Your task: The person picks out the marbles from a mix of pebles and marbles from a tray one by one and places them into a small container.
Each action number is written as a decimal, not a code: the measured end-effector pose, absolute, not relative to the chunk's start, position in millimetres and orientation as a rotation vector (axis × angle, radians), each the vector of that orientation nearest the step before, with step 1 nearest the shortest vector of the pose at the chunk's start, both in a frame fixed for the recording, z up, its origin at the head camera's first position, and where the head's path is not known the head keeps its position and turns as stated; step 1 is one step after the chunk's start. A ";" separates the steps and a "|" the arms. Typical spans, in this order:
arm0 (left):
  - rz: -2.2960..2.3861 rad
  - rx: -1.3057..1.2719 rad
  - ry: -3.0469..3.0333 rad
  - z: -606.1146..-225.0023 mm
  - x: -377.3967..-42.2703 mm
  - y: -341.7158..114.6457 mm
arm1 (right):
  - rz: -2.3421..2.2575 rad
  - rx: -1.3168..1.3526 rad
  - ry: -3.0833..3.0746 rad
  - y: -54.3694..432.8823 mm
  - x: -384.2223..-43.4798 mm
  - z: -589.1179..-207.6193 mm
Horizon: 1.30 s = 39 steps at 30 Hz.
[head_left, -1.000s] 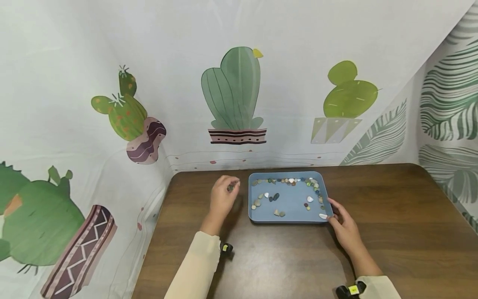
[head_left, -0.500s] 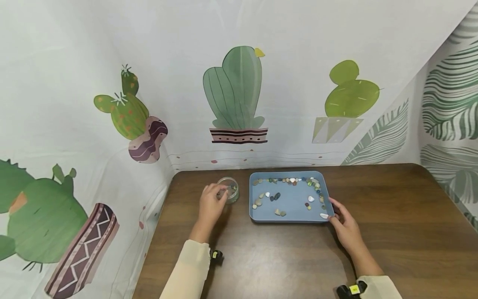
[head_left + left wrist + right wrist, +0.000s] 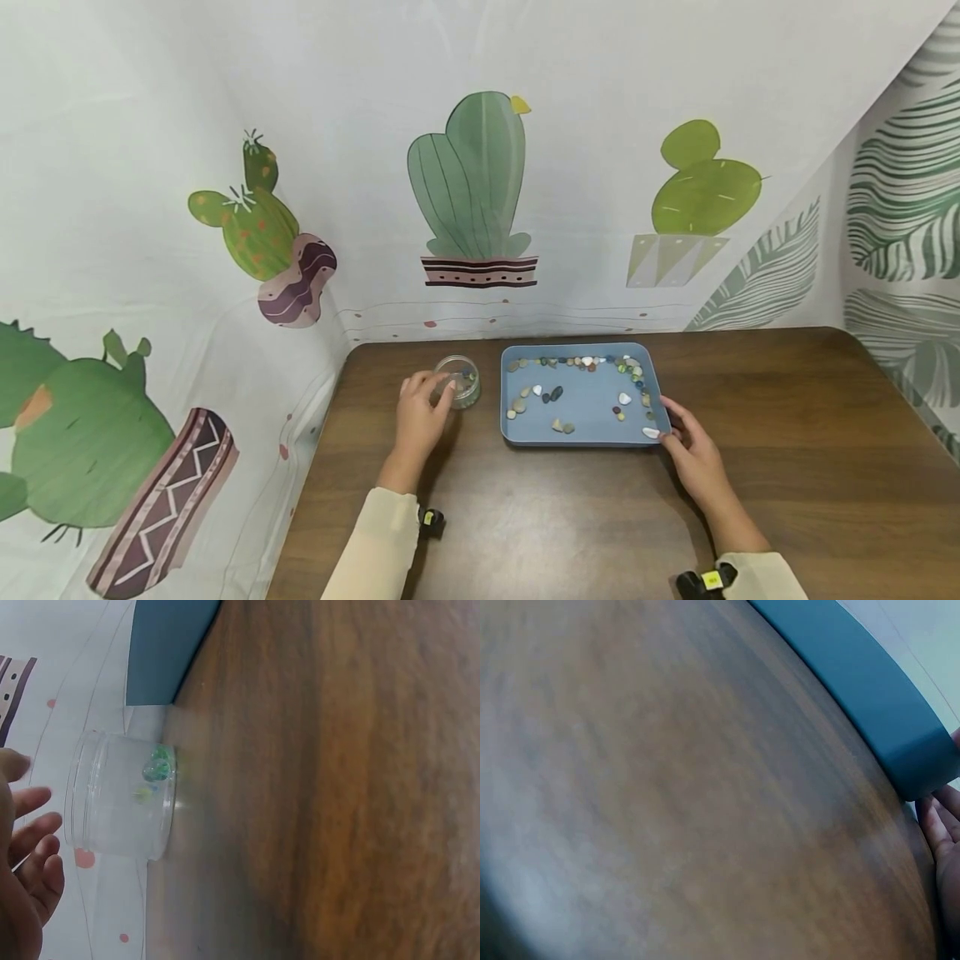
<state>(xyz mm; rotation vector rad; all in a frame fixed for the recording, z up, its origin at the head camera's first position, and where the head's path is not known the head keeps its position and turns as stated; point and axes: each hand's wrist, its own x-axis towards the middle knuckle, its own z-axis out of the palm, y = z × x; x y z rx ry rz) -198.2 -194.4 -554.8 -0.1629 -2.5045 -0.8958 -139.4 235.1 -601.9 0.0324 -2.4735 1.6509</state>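
Observation:
A clear round jar (image 3: 468, 397) stands on the table left of the tray. Green glass marbles (image 3: 155, 769) lie at its bottom. My left hand (image 3: 417, 417) is at the jar's near left side, fingers loosely bent and nothing between them; in the left wrist view the fingertips sit by the jar's mouth. A shallow blue-grey tray (image 3: 588, 421) bears pebbles and marbles, many lined along its far and right sides. My right hand (image 3: 696, 458) grips the tray's near right corner, thumb over the rim and fingers at the outer side. A white stone (image 3: 650, 433) lies beside that thumb.
The brown wooden table (image 3: 570, 517) runs back to a white cloth (image 3: 585, 167) printed with cacti, which also hangs along the left side. Dark wrist cameras sit by both sleeves, the right one (image 3: 705, 582) near the front edge of the view.
My left hand has drawn back left and toward me, bringing the jar it had covered into view, and its fingers have loosened. The right hand and tray have kept their places.

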 end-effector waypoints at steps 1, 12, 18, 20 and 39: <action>-0.903 -0.157 -2.497 -554.9 -198.2 -194.6 | 1.651 0.033 -2.471 235.1 -139.4 -601.7; -0.923 -0.204 -2.401 -551.4 -195.9 -192.7 | 1.641 0.055 -2.446 236.2 -140.5 -606.6; -0.959 -0.214 -2.394 -548.9 -193.7 -187.9 | 1.623 0.063 -2.448 236.3 -140.8 -608.9; -0.965 -0.225 -2.399 -548.6 -193.1 -185.3 | 1.621 0.065 -2.448 236.3 -140.8 -608.5; -0.924 -0.432 -2.472 -552.0 -191.3 -136.3 | 1.628 0.056 -2.447 236.5 -141.7 -611.0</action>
